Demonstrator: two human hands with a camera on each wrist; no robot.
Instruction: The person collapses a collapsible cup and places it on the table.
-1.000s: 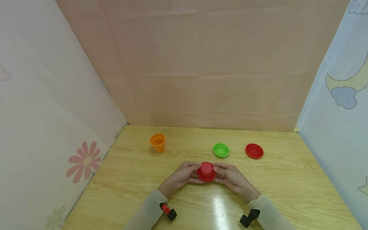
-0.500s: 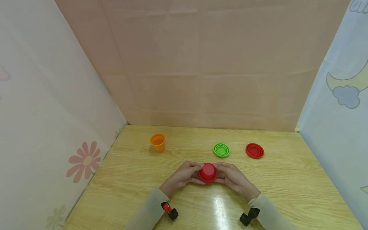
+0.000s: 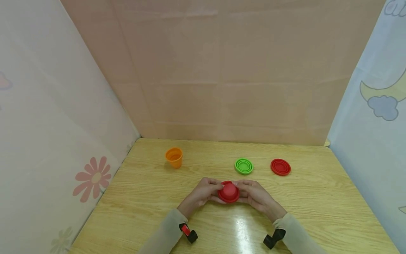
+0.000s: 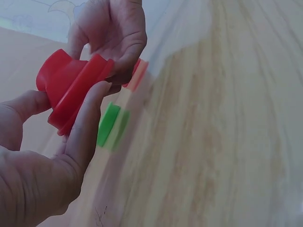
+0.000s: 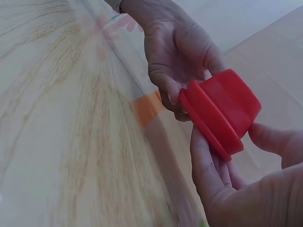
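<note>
Both hands hold a red collapsible cup [image 3: 229, 192] between them, raised over the near middle of the table. Its small base faces the head camera, and the wrist views show the cup [image 4: 71, 82] partly folded, with stepped rings near the rim. My left hand [image 3: 204, 193] pinches its left side, thumb against the wall and fingers under the rim. From the right, my right hand [image 3: 257, 197] grips it the same way, thumb on the wall of the cup [image 5: 222, 113]. The cup's inside is hidden from the head view.
Beyond the hands, a flattened green collapsible cup [image 3: 244, 166] and a flattened red one [image 3: 280, 167] lie on the wooden table [image 3: 133, 204]. An orange cup [image 3: 174, 157] stands unfolded at the back left. Fabric walls [image 3: 222, 70] border the table's back and sides.
The red cup has shifted slightly right and toward me, and its base has tilted a little. The thumbs have moved on its wall. Both hands keep their hold; the other cups stay put.
</note>
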